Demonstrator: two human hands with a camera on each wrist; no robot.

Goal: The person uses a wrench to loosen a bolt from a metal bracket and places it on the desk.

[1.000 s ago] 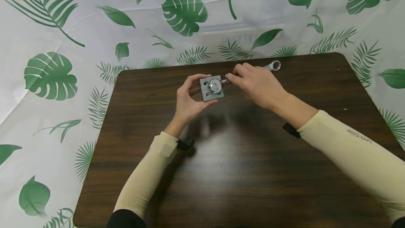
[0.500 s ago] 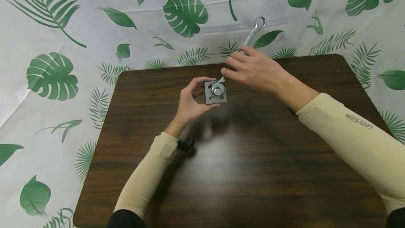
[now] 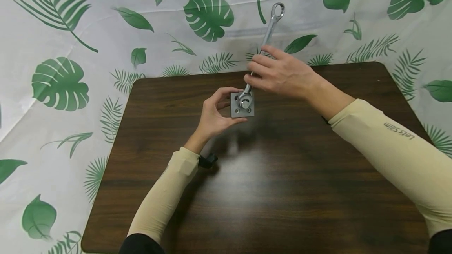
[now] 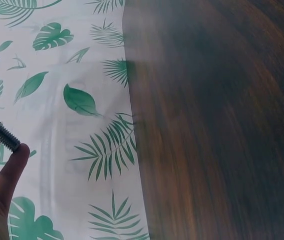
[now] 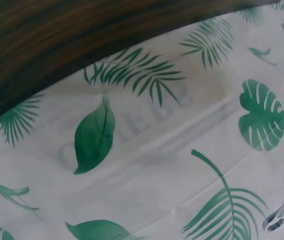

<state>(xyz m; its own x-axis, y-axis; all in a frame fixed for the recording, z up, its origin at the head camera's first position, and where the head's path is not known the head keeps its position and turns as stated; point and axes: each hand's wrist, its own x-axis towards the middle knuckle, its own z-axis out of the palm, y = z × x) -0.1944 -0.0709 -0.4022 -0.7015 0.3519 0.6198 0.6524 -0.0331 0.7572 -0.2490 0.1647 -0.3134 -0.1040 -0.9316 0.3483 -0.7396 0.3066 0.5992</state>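
Note:
In the head view my left hand (image 3: 214, 113) grips a square grey metal plate (image 3: 234, 109) by its edges, thumb below and fingers above. Small holes sit near the plate's corners, and a hex bolt (image 3: 245, 104) stands at its middle. The threaded shank (image 4: 0, 131) sticks out behind the plate in the left wrist view, a fingertip at its end. My right hand (image 3: 279, 71) holds a combination wrench (image 3: 270, 30) by the shaft. The wrench's open end is around the bolt head; its ring end points up and away. The right wrist view shows only that ring end (image 5: 274, 222).
A dark wood-grain table (image 3: 268, 191) lies under both hands. Behind it hangs a white sheet (image 3: 155, 50) printed with green leaves, close to the table's far edge.
The wrench has swung counterclockwise, its ring end rising from the right to upper middle as my right hand moved up and left. My left hand and the plate shifted slightly right and down.

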